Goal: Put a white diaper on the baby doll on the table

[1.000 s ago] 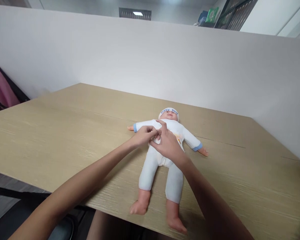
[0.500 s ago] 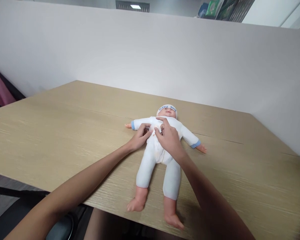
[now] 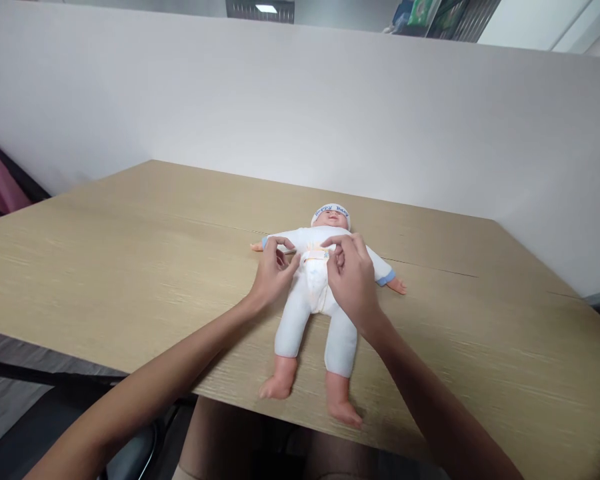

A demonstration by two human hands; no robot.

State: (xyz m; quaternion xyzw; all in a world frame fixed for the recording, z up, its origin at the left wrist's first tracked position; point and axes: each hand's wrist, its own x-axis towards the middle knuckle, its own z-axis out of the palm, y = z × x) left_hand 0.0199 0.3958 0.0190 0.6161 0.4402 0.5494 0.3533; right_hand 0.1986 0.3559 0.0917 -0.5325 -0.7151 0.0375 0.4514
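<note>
Soft indoor light, pale glow on the partition (image 3: 290, 107), deep shadow under the table (image 3: 170, 253)

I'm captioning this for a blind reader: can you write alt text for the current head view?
A person's left hand and right hand are at either side of a diaper on a white-clad doll. The doll lies face up on a wood-grain table, with a pale partition behind.

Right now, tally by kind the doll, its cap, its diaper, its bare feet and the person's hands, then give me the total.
Doll: 1
Cap: 1
Diaper: 1
Bare feet: 2
Hands: 2, the left hand and the right hand
Total: 7
</note>
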